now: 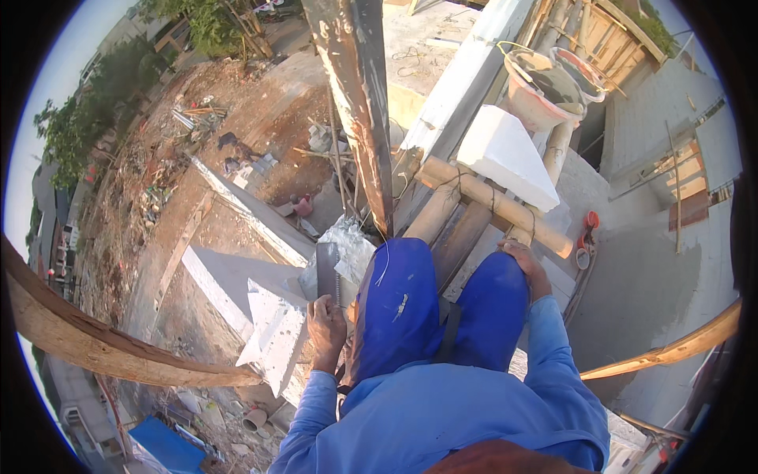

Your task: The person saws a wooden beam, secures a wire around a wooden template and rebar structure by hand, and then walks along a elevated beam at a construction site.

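My left hand [326, 328] is beside my left knee with its fingers curled closed. Just above it stands a dark grey flat strip [326, 268] with a ribbed, rod-like edge; whether the fingers hold it is hard to make out. A crumpled pale sheet [349, 243] lies behind the strip. My right hand [517, 257] rests over my right knee, fingers laid out, next to the end of a bamboo pole [517, 235]. Beyond my knees, a thicker bamboo crosspiece [493, 201] is tied on with wire. A white block [505, 154] sits behind it.
A dark-streaked upright timber [355, 103] rises close before my knees. Mortar-stained buckets [541, 91] stand at the far right. Curved wooden rails [118, 340] pass on both sides. Rubble-strewn ground [189, 182] lies far below on the left, a grey wall [671, 276] on the right.
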The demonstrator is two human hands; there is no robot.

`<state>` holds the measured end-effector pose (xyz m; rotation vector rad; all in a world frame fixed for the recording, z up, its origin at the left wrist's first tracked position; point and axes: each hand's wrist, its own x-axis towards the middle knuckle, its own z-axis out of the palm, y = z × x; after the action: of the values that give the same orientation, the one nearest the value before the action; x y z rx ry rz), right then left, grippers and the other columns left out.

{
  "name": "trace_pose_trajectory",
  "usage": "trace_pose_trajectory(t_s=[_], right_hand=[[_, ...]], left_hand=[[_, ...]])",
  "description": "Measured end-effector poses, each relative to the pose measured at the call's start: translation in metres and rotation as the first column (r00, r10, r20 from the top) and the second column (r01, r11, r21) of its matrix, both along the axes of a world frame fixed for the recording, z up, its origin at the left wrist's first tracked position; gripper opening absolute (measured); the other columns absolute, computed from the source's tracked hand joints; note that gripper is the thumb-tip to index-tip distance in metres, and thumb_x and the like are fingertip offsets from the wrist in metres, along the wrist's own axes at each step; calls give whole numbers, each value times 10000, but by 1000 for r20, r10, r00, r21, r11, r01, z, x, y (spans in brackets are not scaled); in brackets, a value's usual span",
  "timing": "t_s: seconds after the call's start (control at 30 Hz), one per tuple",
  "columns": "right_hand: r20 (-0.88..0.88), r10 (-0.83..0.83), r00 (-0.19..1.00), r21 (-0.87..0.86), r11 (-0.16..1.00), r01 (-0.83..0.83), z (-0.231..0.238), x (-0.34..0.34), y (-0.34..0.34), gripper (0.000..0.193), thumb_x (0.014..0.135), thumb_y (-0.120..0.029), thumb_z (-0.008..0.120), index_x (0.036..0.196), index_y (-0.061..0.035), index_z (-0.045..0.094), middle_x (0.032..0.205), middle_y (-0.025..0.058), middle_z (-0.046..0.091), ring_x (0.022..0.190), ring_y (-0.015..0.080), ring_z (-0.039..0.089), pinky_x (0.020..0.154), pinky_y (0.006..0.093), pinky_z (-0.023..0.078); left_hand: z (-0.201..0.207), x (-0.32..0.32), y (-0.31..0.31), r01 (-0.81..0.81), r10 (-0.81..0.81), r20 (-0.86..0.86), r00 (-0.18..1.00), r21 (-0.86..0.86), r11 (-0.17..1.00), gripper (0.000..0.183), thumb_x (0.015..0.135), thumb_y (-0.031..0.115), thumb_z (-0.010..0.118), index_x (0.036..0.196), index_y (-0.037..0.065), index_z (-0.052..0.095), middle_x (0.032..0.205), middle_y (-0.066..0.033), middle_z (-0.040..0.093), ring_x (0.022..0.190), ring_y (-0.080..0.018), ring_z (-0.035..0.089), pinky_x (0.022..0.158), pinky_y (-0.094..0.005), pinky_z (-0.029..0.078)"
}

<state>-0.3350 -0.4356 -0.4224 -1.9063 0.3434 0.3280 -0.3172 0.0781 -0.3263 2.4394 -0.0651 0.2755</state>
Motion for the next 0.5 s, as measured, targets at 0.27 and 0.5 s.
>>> trace_pose_trajectory(t_s=[0.27,0.5], right_hand=[[176,-152,973,-147,973,179,28,-26,19,378,922,-302,453,1096,-7,614,1147,156,606,1085,268,552,950,348,392],[89,-171,981,-80,981,178,-8,-33,7,383,926,-301,437,1090,-5,617,1146,165,607,1099,286,545,957,357,387]], left_hand=[[45,51,-64,175,-144,262,954,-98,980,215,745,6,555,959,-11,568,811,-151,559,719,-300,541,633,-398,455],[27,56,-50,132,-107,245,963,-89,987,194,758,49,532,932,-17,588,816,-162,588,754,-331,564,656,-410,466]])
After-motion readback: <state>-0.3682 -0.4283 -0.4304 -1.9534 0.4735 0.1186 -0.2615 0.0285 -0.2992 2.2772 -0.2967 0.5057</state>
